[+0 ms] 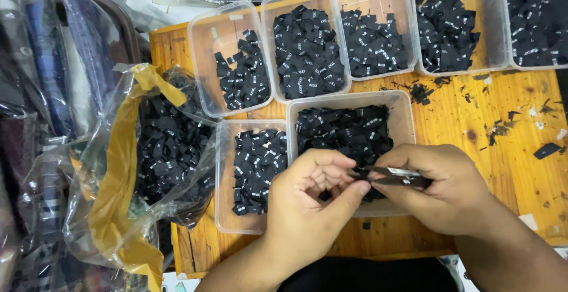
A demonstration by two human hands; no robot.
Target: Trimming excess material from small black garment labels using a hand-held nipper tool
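- Two hands meet over the near edge of the big tub point(402, 120): the left hand point(310, 200) and the right hand point(447, 194), their fingertips touching at the middle.
- Between them lies a thin dark strip point(393, 176), seemingly a small stack of black labels with a pale glint on top; whether it is labels alone or also a slim tool I cannot tell.
- The strip's long axis runs left to right, almost level, pointing from the right grip toward the left one.
- The right grip is closed on the strip: thumb on top, fingers beneath, most of its length under that hand.
- The left grip is nearly closed, thumb and forefinger pinched at the strip's left tip; the other fingers curl into the palm and hold nothing I can see.
- Both hands are equally near the strip; the right carries it, the left only meets its end.
- Just beyond and under the grips, the big tub holds a loose heap of black labels point(343, 129).
- Left of the left grip, touching the big tub, a narrower tub point(225, 209) holds more labels.
- Further left, a clear bag point(171, 150) with a yellow-brown tape band bulges with the same labels.
- Well beyond the grips, a row of tubs point(305, 49) stands along the far side of the wooden desk point(503, 126), with scraps scattered to the right of the right grip.
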